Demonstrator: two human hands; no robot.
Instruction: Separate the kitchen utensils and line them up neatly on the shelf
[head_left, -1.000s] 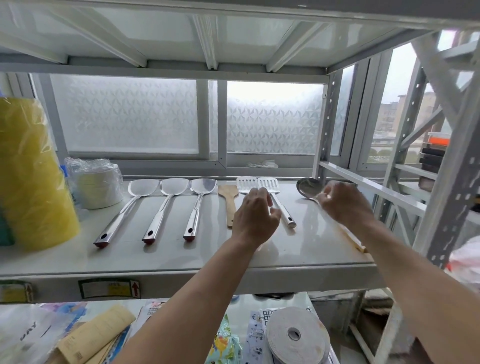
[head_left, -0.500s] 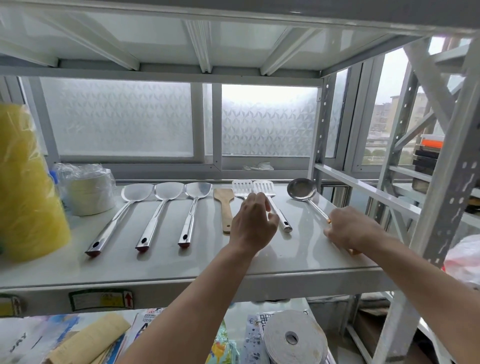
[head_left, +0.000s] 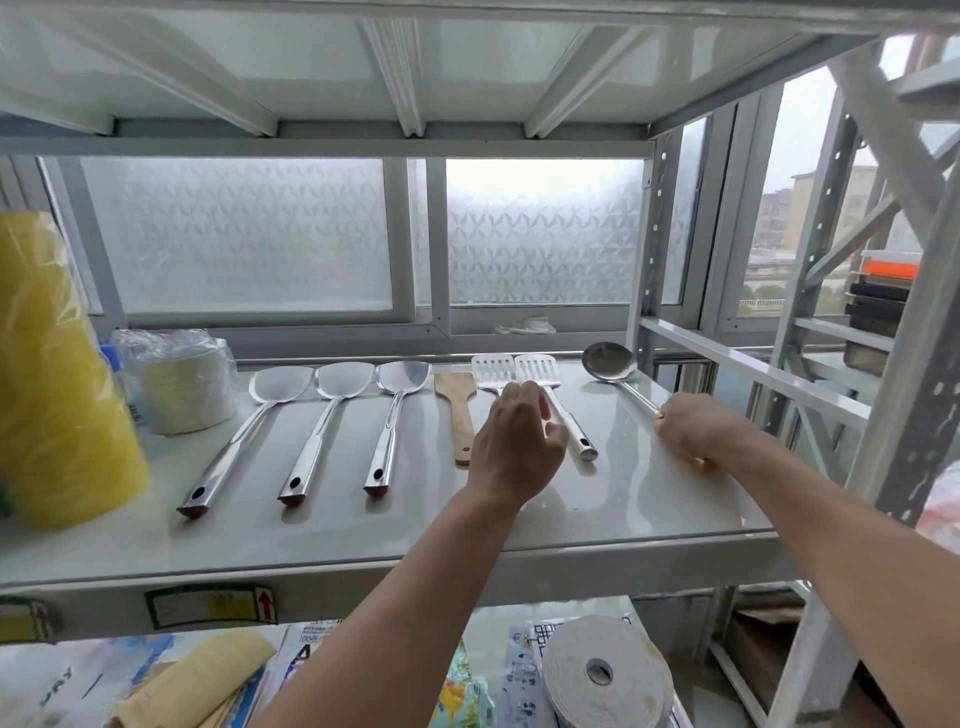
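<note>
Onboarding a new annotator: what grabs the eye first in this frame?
The row of utensils on the white shelf: three steel spatulas, a wooden spatula, two slotted turners and a ladle at the right end. Next, the two bare hands: the left hand covers the left turner's handle, and the right hand is closed on the ladle's handle. A tall yellow plastic-wrapped roll fills the shelf's left end.

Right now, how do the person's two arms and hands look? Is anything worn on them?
Both arms are bare from hand to as far as the frame shows; no sleeve is visible. The left hand and the right hand carry no glove, and no watch, bracelet or ring can be seen. Only the backs of the hands show.
</note>
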